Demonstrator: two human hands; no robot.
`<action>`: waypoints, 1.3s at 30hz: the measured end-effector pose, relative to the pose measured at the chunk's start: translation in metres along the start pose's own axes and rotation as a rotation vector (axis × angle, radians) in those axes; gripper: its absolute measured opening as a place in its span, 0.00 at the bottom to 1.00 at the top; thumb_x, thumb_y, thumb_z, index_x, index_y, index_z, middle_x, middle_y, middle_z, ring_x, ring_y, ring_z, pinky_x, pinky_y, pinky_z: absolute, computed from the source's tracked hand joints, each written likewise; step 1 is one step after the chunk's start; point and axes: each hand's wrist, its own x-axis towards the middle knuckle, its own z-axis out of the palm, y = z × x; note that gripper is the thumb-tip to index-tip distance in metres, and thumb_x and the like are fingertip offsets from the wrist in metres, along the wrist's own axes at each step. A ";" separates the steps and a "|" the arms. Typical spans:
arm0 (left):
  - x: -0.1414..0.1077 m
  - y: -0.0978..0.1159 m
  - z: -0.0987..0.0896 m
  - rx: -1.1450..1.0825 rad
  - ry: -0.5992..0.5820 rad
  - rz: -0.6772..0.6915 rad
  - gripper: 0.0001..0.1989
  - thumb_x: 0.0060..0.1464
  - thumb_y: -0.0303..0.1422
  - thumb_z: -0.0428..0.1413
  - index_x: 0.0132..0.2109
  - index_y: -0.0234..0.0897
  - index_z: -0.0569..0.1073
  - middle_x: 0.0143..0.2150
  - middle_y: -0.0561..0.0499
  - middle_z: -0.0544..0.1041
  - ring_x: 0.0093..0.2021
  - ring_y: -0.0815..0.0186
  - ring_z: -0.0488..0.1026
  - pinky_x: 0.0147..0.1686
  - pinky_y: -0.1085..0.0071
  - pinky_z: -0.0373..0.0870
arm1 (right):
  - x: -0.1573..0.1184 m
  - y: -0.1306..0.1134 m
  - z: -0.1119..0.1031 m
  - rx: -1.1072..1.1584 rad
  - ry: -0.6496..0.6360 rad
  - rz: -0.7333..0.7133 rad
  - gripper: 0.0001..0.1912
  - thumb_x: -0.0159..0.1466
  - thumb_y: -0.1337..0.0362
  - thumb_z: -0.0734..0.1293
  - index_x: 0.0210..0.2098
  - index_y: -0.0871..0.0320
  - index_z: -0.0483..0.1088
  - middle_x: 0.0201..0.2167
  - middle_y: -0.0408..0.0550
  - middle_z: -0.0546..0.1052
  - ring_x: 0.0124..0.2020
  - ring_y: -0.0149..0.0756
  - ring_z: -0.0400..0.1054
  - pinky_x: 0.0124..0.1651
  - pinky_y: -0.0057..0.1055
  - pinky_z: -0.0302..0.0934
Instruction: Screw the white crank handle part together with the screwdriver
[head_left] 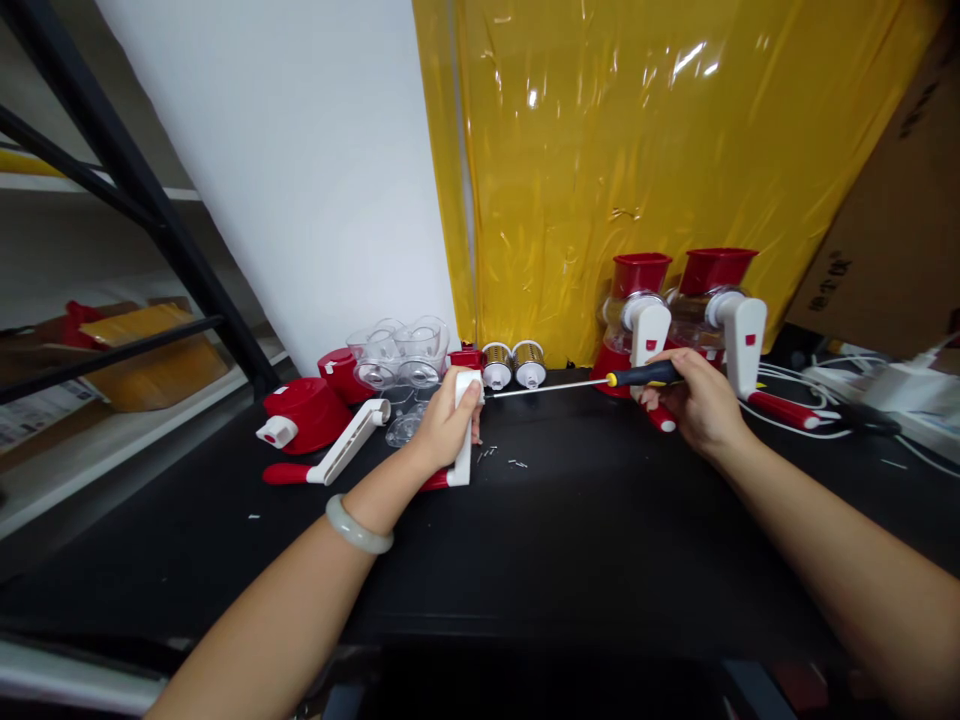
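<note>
Build partway, I judge: two rotary graters [724, 305] stand assembled, right. Over black table [585, 550], left hand [446, 425] clasps crank handle [460, 468]; right hand [694, 395] grips screwdriver [634, 376], tip near it. Second crank [349, 443], drums [529, 364], clear housings [418, 352], red bases [309, 415]: unassembled.

The bare left hand [448, 420] is closed in a grip, and the bare left forearm [281, 595] is stretched forward. The bare right hand [699, 400] is also gripping, well apart, with the bare right forearm [832, 520] directed inward.
</note>
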 end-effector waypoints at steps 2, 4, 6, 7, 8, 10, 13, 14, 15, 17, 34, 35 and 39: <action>-0.001 0.001 0.000 0.011 -0.001 -0.005 0.25 0.61 0.59 0.53 0.44 0.41 0.65 0.25 0.57 0.69 0.17 0.68 0.68 0.16 0.70 0.70 | 0.000 -0.001 0.001 -0.002 0.005 0.007 0.17 0.63 0.44 0.69 0.34 0.51 0.71 0.17 0.43 0.75 0.15 0.37 0.68 0.14 0.30 0.58; -0.002 0.003 0.001 0.025 -0.003 -0.025 0.26 0.61 0.60 0.52 0.44 0.41 0.64 0.26 0.57 0.69 0.18 0.68 0.68 0.17 0.70 0.70 | 0.000 -0.001 0.002 -0.006 0.017 0.014 0.18 0.62 0.43 0.71 0.33 0.51 0.71 0.17 0.44 0.75 0.14 0.36 0.67 0.13 0.30 0.57; -0.002 0.005 0.001 0.044 -0.009 -0.042 0.27 0.61 0.61 0.51 0.44 0.41 0.64 0.27 0.57 0.68 0.19 0.68 0.68 0.18 0.69 0.72 | 0.000 -0.001 0.004 -0.014 0.047 0.012 0.20 0.60 0.42 0.72 0.31 0.51 0.71 0.16 0.44 0.75 0.14 0.35 0.66 0.13 0.30 0.58; -0.003 0.005 0.001 0.054 -0.012 -0.043 0.27 0.61 0.61 0.50 0.44 0.41 0.63 0.27 0.57 0.68 0.19 0.68 0.68 0.19 0.69 0.72 | 0.000 -0.001 0.005 -0.017 0.061 0.013 0.20 0.60 0.42 0.72 0.31 0.51 0.71 0.16 0.44 0.75 0.14 0.35 0.66 0.14 0.30 0.58; -0.003 0.006 0.001 0.065 -0.016 -0.039 0.27 0.61 0.62 0.49 0.44 0.41 0.63 0.27 0.57 0.68 0.19 0.69 0.68 0.20 0.69 0.73 | 0.000 -0.001 0.006 -0.018 0.073 0.016 0.20 0.60 0.41 0.72 0.31 0.52 0.71 0.16 0.44 0.75 0.13 0.34 0.66 0.14 0.29 0.58; -0.003 0.006 0.001 0.081 -0.023 -0.025 0.28 0.61 0.62 0.49 0.45 0.40 0.63 0.27 0.57 0.67 0.20 0.69 0.68 0.20 0.69 0.72 | -0.001 0.000 0.007 -0.014 0.089 0.020 0.20 0.61 0.42 0.71 0.32 0.52 0.72 0.17 0.44 0.75 0.14 0.34 0.66 0.14 0.29 0.58; -0.003 0.005 0.001 0.093 -0.038 -0.005 0.27 0.62 0.61 0.48 0.45 0.40 0.63 0.26 0.57 0.68 0.19 0.68 0.68 0.21 0.70 0.71 | -0.001 0.000 0.007 0.035 0.083 0.021 0.21 0.64 0.42 0.67 0.34 0.54 0.73 0.18 0.45 0.76 0.15 0.35 0.69 0.17 0.31 0.63; -0.003 0.005 0.001 0.095 -0.042 0.000 0.27 0.63 0.61 0.48 0.46 0.40 0.63 0.26 0.57 0.68 0.19 0.68 0.68 0.21 0.70 0.70 | -0.001 0.000 0.006 0.059 0.071 0.023 0.21 0.64 0.43 0.66 0.34 0.54 0.74 0.18 0.46 0.76 0.16 0.37 0.70 0.19 0.32 0.64; -0.003 0.004 0.001 0.100 -0.047 0.006 0.26 0.63 0.60 0.48 0.46 0.40 0.63 0.26 0.57 0.68 0.20 0.68 0.68 0.21 0.70 0.70 | 0.000 0.000 0.005 0.080 0.056 0.026 0.20 0.65 0.44 0.64 0.35 0.54 0.74 0.19 0.47 0.77 0.17 0.38 0.71 0.21 0.33 0.66; -0.003 0.004 0.000 0.111 -0.050 0.018 0.26 0.64 0.59 0.48 0.45 0.40 0.63 0.26 0.57 0.68 0.20 0.68 0.69 0.22 0.70 0.70 | 0.001 0.000 0.002 0.108 0.029 0.031 0.18 0.65 0.47 0.63 0.36 0.54 0.74 0.22 0.48 0.78 0.19 0.39 0.73 0.24 0.36 0.68; -0.003 0.007 0.000 0.132 -0.028 0.016 0.25 0.64 0.59 0.47 0.46 0.39 0.63 0.26 0.57 0.68 0.20 0.68 0.68 0.23 0.69 0.69 | 0.001 0.001 0.001 0.095 0.050 0.065 0.15 0.59 0.52 0.74 0.39 0.54 0.73 0.21 0.42 0.76 0.19 0.38 0.73 0.21 0.32 0.66; -0.004 0.007 0.000 0.141 -0.030 0.018 0.25 0.64 0.59 0.47 0.46 0.39 0.63 0.26 0.58 0.68 0.20 0.68 0.68 0.23 0.69 0.70 | 0.001 0.001 0.002 0.089 0.053 0.068 0.16 0.58 0.51 0.74 0.39 0.54 0.73 0.21 0.42 0.76 0.19 0.38 0.73 0.20 0.31 0.65; -0.004 0.007 0.000 0.166 -0.042 0.015 0.24 0.65 0.58 0.46 0.45 0.40 0.62 0.25 0.58 0.68 0.20 0.68 0.68 0.25 0.68 0.70 | 0.001 0.002 0.002 0.077 0.078 0.068 0.19 0.56 0.48 0.77 0.37 0.53 0.73 0.20 0.40 0.76 0.18 0.33 0.72 0.22 0.30 0.67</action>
